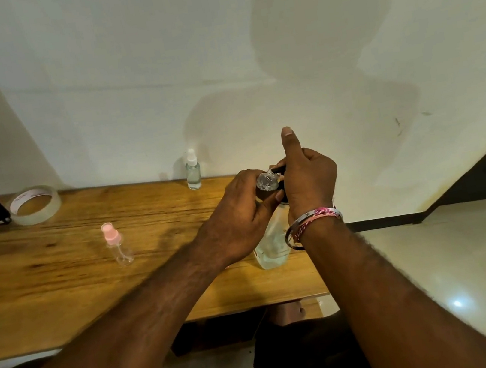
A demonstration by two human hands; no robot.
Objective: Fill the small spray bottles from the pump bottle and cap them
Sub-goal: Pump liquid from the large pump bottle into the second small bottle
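Pump bottle (270,239) stood braced under your right hand (309,180) gripping its head, so your left hand (237,216) pinched the small bottle (266,181) under the spout.

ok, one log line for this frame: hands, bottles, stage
left hand holds small bottle at pump nozzle | right hand on pump bottle head | white-cap bottle capped | pink-cap bottle looks empty | stage: filling
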